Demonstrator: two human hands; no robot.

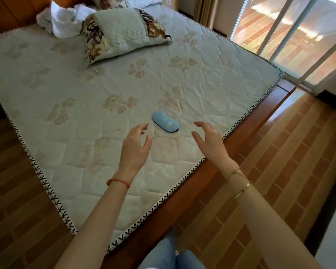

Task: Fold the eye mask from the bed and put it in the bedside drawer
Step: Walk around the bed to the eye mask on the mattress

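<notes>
quilted mattress, bedroom | eye mask flat just beyond fingertips, between both hands | left hand, right hand spread open, empty | risk: one-sided pinch skews fold; drawer unseen

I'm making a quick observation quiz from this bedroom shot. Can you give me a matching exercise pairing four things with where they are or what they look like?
Things:
1. eye mask
2. pillow
3. left hand
4. right hand

Descriptions:
A. red string at its wrist
B. light blue, flat on the mattress near the foot edge
C. gold bracelets at its wrist
D. floral-patterned, at the head of the bed

Pairs: 1-B, 2-D, 3-A, 4-C
</notes>
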